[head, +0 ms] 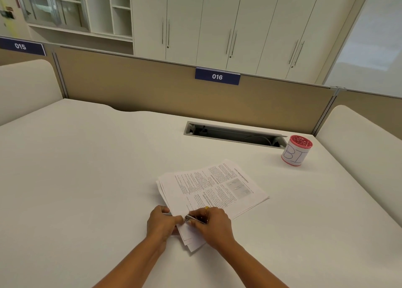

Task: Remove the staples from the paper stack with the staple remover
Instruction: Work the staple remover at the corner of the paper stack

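A stack of printed white sheets (215,187) lies slightly fanned on the white desk, its near corner under both hands. My left hand (162,221) pinches the stack's near left edge, thumb and fingers closed on the paper. My right hand (214,224), with a gold ring on one finger, grips a small metal staple remover (192,218) whose jaws touch the paper close to my left fingertips. The staple itself is too small to make out.
A red-rimmed cup (296,150) with a handwritten white label stands at the back right. A grey cable slot (235,134) is sunk into the desk (87,179) behind the papers. A tan partition (152,90) with a "016" tag closes the far edge.
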The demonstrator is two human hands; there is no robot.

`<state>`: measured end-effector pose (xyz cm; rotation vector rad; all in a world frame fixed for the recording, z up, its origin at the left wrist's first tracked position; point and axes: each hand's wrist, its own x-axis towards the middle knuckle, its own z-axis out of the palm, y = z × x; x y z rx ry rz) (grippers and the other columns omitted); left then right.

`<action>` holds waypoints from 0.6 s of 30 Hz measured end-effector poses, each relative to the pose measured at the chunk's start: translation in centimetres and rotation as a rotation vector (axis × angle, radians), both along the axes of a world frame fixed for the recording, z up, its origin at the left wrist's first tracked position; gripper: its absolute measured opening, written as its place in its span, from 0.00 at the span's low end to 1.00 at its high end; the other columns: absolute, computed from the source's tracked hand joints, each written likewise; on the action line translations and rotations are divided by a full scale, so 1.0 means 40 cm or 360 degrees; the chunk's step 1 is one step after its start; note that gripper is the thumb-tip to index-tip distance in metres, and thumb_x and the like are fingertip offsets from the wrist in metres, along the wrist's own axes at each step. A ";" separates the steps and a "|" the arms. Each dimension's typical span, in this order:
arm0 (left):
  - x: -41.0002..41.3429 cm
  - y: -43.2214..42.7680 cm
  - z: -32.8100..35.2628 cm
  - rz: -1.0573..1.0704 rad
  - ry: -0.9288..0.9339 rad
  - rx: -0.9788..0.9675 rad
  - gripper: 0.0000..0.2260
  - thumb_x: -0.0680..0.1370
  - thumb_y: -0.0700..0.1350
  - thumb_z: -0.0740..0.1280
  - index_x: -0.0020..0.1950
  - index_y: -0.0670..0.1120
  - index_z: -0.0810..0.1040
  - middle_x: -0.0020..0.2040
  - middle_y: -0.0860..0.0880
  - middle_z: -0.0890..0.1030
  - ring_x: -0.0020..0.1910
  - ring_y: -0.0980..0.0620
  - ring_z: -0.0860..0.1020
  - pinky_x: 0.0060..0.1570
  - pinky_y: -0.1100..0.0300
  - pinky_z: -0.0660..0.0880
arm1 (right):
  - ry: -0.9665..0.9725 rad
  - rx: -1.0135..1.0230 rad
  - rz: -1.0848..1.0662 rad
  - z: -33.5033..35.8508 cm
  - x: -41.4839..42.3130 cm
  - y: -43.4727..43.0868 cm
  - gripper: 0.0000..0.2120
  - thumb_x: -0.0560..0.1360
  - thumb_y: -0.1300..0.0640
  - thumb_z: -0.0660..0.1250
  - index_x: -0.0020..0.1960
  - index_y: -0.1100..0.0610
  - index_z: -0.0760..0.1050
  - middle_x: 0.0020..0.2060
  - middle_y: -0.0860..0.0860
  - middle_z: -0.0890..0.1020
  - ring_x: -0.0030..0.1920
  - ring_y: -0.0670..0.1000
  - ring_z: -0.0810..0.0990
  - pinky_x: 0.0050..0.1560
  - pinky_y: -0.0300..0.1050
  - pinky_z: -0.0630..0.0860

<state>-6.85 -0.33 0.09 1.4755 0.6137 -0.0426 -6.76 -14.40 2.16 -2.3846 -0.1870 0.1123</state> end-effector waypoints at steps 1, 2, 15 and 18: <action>0.000 0.000 0.000 0.0009 -0.0002 0.0008 0.16 0.64 0.29 0.71 0.41 0.43 0.68 0.51 0.36 0.79 0.43 0.36 0.81 0.34 0.52 0.79 | 0.0009 0.0010 -0.0007 0.001 0.000 0.001 0.11 0.70 0.47 0.71 0.52 0.46 0.81 0.49 0.43 0.84 0.47 0.40 0.80 0.41 0.27 0.68; 0.000 -0.002 -0.001 0.0012 -0.0004 0.0017 0.16 0.64 0.29 0.71 0.41 0.44 0.68 0.50 0.36 0.79 0.44 0.36 0.81 0.34 0.52 0.79 | 0.0016 0.0016 -0.0014 0.002 -0.001 0.002 0.11 0.70 0.47 0.71 0.52 0.46 0.81 0.49 0.43 0.84 0.46 0.40 0.79 0.41 0.27 0.67; -0.007 -0.007 0.000 -0.0011 -0.0016 0.0117 0.17 0.64 0.31 0.72 0.41 0.46 0.67 0.47 0.41 0.79 0.41 0.41 0.81 0.32 0.56 0.78 | 0.0369 0.0548 -0.0202 -0.012 -0.001 -0.004 0.06 0.67 0.53 0.75 0.43 0.51 0.83 0.41 0.48 0.86 0.44 0.48 0.84 0.52 0.49 0.80; -0.009 -0.008 0.003 -0.0017 -0.0016 0.0110 0.18 0.64 0.31 0.72 0.41 0.46 0.67 0.48 0.40 0.79 0.40 0.41 0.81 0.32 0.56 0.78 | 0.0460 0.0758 -0.0207 -0.012 0.007 -0.011 0.03 0.67 0.56 0.75 0.40 0.52 0.83 0.39 0.50 0.86 0.42 0.49 0.84 0.49 0.44 0.81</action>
